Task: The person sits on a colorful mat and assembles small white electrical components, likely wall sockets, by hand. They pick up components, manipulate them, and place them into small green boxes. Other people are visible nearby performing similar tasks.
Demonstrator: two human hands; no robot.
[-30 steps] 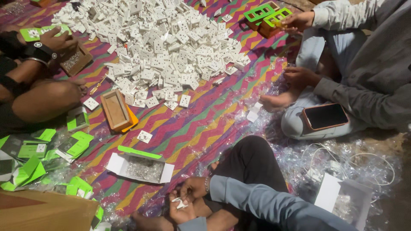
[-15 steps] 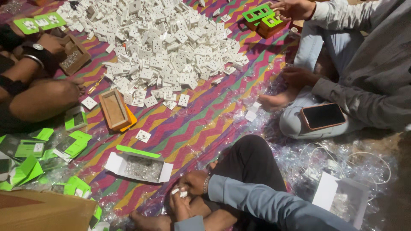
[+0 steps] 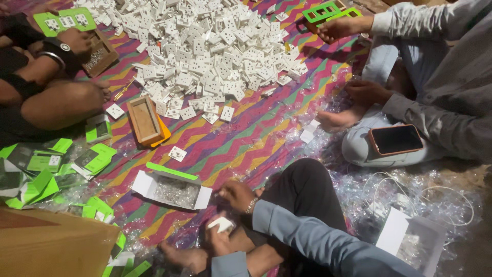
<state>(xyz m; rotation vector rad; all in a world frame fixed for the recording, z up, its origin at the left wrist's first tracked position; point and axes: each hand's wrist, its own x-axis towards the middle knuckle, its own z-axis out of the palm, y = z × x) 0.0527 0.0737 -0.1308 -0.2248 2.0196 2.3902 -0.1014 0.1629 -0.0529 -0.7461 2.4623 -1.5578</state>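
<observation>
On the striped floor mat (image 3: 266, 138), a large heap of white socket plates (image 3: 205, 51) lies well apart from the wearer's lap. Nearer, an open white carton (image 3: 171, 190) of small screws sits just beside the right hand (image 3: 237, 196), fingers curled; whether it grips anything cannot be told. The left hand (image 3: 219, 237) grasps one white socket plate (image 3: 222, 223).
</observation>
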